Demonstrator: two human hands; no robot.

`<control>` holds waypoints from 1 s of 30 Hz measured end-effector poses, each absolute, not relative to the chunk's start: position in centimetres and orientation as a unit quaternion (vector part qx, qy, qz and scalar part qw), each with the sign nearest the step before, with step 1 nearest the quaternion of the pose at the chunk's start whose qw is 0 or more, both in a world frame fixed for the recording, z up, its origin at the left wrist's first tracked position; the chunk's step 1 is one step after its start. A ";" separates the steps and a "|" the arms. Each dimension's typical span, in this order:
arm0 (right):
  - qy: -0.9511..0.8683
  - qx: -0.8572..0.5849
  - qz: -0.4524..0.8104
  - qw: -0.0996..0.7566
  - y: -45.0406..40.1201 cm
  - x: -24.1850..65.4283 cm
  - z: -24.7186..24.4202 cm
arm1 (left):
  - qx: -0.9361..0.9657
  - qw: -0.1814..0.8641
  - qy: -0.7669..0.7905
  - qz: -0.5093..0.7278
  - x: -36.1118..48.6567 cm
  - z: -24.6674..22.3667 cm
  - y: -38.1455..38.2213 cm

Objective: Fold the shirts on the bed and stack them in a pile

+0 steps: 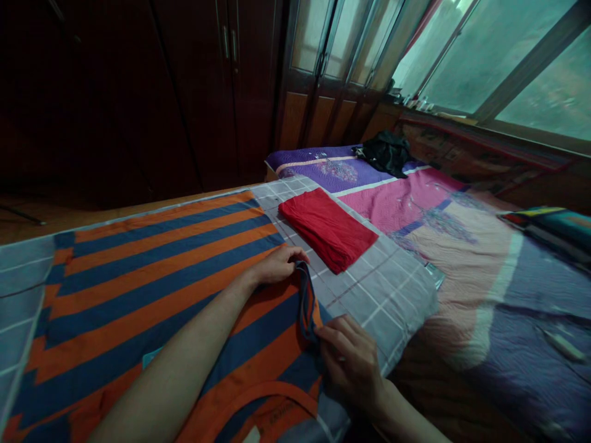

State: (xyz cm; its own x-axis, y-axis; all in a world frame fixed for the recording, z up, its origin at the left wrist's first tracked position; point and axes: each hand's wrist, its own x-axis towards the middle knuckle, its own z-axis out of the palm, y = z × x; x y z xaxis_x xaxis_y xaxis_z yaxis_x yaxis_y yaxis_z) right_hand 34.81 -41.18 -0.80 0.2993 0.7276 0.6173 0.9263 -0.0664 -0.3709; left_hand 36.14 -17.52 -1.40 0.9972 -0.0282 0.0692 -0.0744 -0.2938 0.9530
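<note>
Presently, both hands pinch the sleeve (308, 301) of the striped shirt (152, 271), spread flat on the bed: left hand (277, 264) at its far edge, right hand (351, 357) nearer, fingers closed on cloth, raising a fold.

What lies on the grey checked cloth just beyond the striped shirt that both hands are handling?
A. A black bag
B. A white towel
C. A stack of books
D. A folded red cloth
D: a folded red cloth lies flat on the grey checked cloth, just past the sleeve edge of the striped shirt.
</note>
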 end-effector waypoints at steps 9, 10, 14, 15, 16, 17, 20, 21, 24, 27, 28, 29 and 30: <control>-0.622 -0.717 -0.082 0.304 -41.9 34.0 -1.8 | 0.856 0.509 -0.088 -0.027 34.8 1.0 -14.5; -0.623 -0.718 -0.078 0.301 -42.1 34.0 -1.7 | 0.865 0.493 -0.090 -0.029 34.7 1.3 -14.3; -0.607 -0.731 -0.090 0.299 -42.4 34.2 -1.5 | 0.870 0.488 -0.002 -0.063 34.4 1.9 -13.7; -0.603 -0.736 -0.091 0.294 -42.4 34.4 -1.5 | 0.866 0.494 0.033 -0.068 34.3 2.0 -13.7; -0.599 -0.742 -0.090 0.286 -42.5 34.6 -1.5 | 0.865 0.493 0.060 -0.072 34.3 2.0 -13.8; -0.596 -0.749 -0.085 0.276 -42.5 34.8 -1.5 | 0.868 0.484 0.075 -0.078 34.3 2.1 -13.9; -0.587 -0.762 -0.075 0.263 -42.6 35.1 -1.6 | 0.916 0.385 0.069 -0.093 34.3 2.2 -14.5; -0.585 -0.761 -0.076 0.269 -42.5 35.2 -1.6 | 0.933 0.342 0.063 -0.094 34.3 2.3 -14.7; -0.580 -0.755 -0.090 0.294 -42.5 35.4 -1.4 | 0.956 0.270 0.051 -0.099 34.1 2.7 -15.0; -0.575 -0.753 -0.101 0.304 -42.8 35.9 -1.1 | 0.945 0.292 0.030 -0.142 33.9 3.1 -14.9; -0.577 -0.752 -0.098 0.301 -42.9 36.0 -1.0 | 0.940 0.300 0.026 -0.162 33.8 3.1 -14.8; -0.581 -0.752 -0.092 0.298 -43.1 36.1 -1.0 | 0.935 0.305 0.026 -0.181 33.8 3.1 -14.7; -0.585 -0.751 -0.085 0.293 -43.3 36.2 -1.0 | 0.930 0.309 0.029 -0.196 33.8 3.1 -14.6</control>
